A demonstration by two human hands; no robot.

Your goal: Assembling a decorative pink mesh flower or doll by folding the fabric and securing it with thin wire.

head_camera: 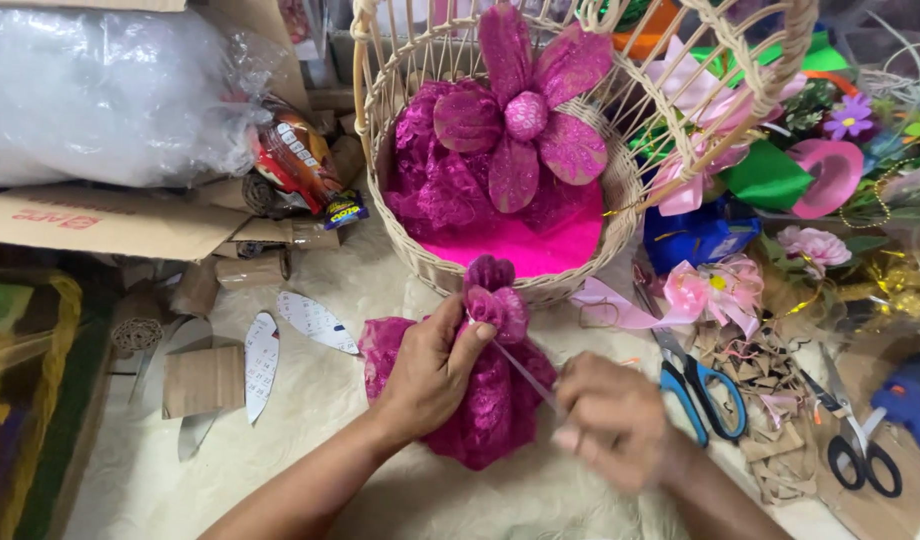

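Head camera shows the left hand (432, 372) clenched around the gathered neck of a magenta lace fabric bundle (485, 400) on the cream furry mat (310, 400), while the right hand (610, 420) pinches a thin pale ribbon strand (525, 375) drawn from it. Soft, light and crushable, the bundle seems best held at that cinched neck. Behind, a round woven wicker basket (420, 255) holds a large glittery pink fabric flower (525, 115) over matching lace.

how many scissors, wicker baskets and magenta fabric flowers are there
scissors: 2, blue-handled and black-handled
wicker basket: 1
big magenta fabric flower: 1
magenta lace fabric bundle, in left hand: 1
total: 5
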